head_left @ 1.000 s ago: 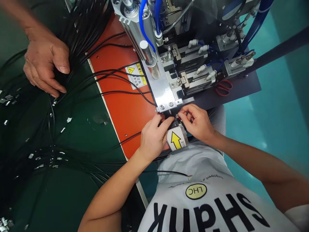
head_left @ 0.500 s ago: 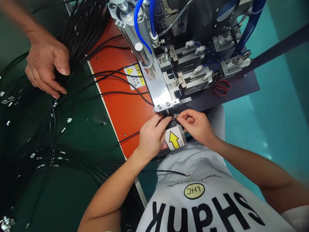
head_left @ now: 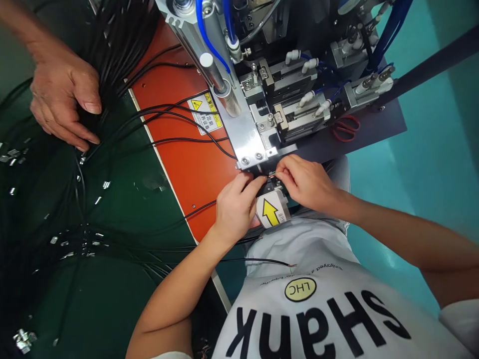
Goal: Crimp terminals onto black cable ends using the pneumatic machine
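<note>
My left hand [head_left: 237, 207] is closed at the front of the machine [head_left: 249, 142], thumb and index finger pinched near the end of a black cable [head_left: 202, 208] that enters it from the left. My right hand [head_left: 307, 183] pinches the thin wires [head_left: 272, 175] at that cable's end, its fingertips close to the left ones. Just below the fingers, a small black fixture [head_left: 266, 188] carries a plate with a yellow arrow [head_left: 270, 212]. Fingers partly cover the wire tips, so how they sit at the fixture cannot be made out.
Another person's hand [head_left: 67, 99] rests by a bundle of black cables [head_left: 119, 45] on the green table [head_left: 123, 299]. Small metal connectors [head_left: 24, 340] lie there too. Red-handled scissors [head_left: 345, 128] lie on the machine's dark base. A loose cable [head_left: 258, 259] crosses my shirt.
My right hand has moved slightly up and turned flatter, its fingers still pinched at the wires. My left hand stays almost in place. The view has shifted a little.
</note>
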Demonstrator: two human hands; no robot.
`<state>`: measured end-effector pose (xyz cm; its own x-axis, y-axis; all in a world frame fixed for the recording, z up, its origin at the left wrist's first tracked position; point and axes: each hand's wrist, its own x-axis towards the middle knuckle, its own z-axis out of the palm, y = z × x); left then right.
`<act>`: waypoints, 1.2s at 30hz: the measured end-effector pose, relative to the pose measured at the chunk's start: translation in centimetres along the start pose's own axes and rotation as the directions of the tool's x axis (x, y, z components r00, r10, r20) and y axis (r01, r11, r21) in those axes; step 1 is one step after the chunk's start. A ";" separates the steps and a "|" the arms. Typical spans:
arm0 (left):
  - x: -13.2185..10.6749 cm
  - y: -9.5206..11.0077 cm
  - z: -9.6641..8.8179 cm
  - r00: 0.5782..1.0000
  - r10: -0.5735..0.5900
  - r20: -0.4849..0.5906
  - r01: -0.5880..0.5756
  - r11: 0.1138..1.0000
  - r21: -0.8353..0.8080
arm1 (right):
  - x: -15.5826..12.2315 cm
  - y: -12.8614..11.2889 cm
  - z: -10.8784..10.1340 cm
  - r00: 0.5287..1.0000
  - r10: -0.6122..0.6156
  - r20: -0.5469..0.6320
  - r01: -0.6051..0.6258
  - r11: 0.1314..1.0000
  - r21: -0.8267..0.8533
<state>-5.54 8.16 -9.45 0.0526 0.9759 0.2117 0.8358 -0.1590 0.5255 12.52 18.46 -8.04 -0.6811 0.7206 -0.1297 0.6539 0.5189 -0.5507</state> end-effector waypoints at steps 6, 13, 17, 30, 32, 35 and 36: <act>0.1 -0.1 0.0 0.999 0.033 -0.008 -0.033 0.999 0.014 | -0.8 0.8 0.9 0.994 0.093 -0.064 -0.071 0.957 0.282; 0.3 0.0 -0.2 0.997 0.073 -0.004 -0.072 0.995 0.067 | -1.6 0.8 1.3 0.992 0.096 -0.080 -0.055 0.910 0.412; 0.3 -0.1 -0.2 0.998 0.067 0.010 -0.068 0.996 0.057 | -0.1 1.3 1.9 0.952 0.268 0.145 -0.288 0.635 0.717; 0.2 -0.4 -0.2 1.000 0.022 0.012 -0.022 0.999 0.042 | 1.0 0.7 2.1 0.917 0.260 0.301 -0.394 0.491 0.777; -0.3 -0.4 -0.6 1.000 0.001 -0.025 0.002 0.994 0.108 | 0.9 0.9 2.1 0.922 0.248 0.296 -0.384 0.504 0.774; -1.6 -0.3 -1.3 0.997 -0.035 -0.069 0.047 0.985 0.169 | 0.7 1.1 2.2 0.926 0.238 0.293 -0.375 0.499 0.781; -2.2 -0.1 -1.4 0.997 -0.047 -0.065 0.058 0.984 0.169 | 0.7 1.2 2.3 0.927 0.237 0.290 -0.372 0.497 0.784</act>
<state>-6.54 5.80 -8.83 -0.0227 0.9706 0.2398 0.9177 -0.0749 0.3902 12.05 18.56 -10.65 -0.5723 0.6580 -0.4894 0.3197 -0.3705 -0.8720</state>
